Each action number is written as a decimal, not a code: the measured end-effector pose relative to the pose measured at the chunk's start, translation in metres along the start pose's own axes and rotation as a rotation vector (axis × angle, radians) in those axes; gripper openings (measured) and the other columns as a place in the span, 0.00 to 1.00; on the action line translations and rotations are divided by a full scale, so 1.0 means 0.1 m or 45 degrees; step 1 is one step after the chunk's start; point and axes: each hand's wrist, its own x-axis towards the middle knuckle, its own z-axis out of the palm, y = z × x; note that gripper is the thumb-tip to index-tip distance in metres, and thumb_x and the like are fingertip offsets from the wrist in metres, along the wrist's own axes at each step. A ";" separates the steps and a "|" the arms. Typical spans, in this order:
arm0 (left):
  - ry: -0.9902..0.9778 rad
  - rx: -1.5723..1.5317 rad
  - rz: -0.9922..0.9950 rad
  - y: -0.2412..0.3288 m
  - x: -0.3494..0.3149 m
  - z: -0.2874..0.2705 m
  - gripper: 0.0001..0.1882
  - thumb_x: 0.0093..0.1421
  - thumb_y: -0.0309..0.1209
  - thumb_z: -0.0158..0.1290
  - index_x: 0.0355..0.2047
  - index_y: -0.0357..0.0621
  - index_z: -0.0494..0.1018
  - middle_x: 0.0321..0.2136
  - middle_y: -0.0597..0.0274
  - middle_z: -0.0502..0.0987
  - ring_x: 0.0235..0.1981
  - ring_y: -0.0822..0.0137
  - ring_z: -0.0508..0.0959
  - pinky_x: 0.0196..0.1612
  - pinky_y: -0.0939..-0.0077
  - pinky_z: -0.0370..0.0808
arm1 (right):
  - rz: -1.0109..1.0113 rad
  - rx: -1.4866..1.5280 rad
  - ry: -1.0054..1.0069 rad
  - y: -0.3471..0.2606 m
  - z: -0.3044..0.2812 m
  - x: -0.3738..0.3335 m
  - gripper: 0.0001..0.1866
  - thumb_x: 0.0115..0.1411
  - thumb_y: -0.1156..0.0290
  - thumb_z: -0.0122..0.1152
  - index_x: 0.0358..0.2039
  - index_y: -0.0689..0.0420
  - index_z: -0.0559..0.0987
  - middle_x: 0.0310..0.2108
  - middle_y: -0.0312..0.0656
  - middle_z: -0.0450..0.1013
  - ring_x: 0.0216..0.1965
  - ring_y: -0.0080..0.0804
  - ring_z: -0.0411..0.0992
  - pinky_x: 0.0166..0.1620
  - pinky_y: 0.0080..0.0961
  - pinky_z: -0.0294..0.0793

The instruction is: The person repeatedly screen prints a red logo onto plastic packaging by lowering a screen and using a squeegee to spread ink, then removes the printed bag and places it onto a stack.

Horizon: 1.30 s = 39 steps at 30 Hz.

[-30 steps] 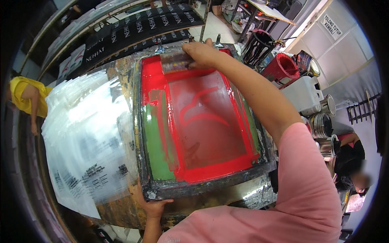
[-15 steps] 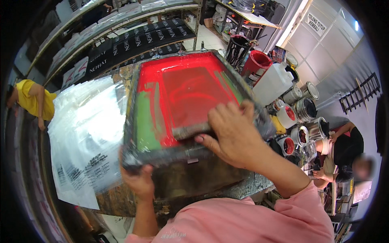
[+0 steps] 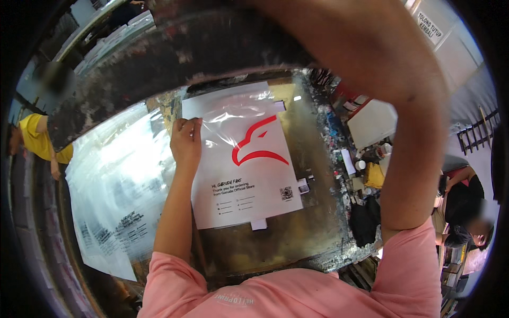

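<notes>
My left hand (image 3: 186, 139) pinches the left edge of a translucent white plastic bag (image 3: 220, 159). The bag lies on the brown printing board (image 3: 318, 228), its upper part creased and shiny. It carries a red bird-head outline, black lettering and a square code. Small white tabs (image 3: 259, 224) stick out from under its edges. Above, the dark, paint-stained edge of the screen frame (image 3: 122, 79) is raised and crosses the upper left. My right forearm (image 3: 360, 42) reaches up beside it; the right hand lies beyond the top of the picture. The squeegee is out of sight.
A spread pile of printed plastic bags (image 3: 114, 185) lies left of the board. At right are a white jug (image 3: 374, 124), a yellow item (image 3: 374, 175) and a black cloth (image 3: 365, 220). One person in yellow (image 3: 40, 139) is far left, another in black (image 3: 464, 196) at right.
The screen frame has swung up off the board, uncovering the bag with its red print. My left hand has moved from the frame to the bag; my right has gone up out of view.
</notes>
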 end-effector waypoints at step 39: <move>-0.798 -0.081 0.542 1.82 -1.78 -0.43 0.66 0.43 0.82 0.54 0.66 0.37 0.69 0.68 0.41 0.65 0.70 0.39 0.64 0.70 0.15 0.35 | -0.076 0.007 0.168 0.08 0.15 -0.37 0.33 0.68 0.37 0.51 0.31 0.58 0.82 0.30 0.48 0.79 0.37 0.45 0.77 0.49 0.48 0.70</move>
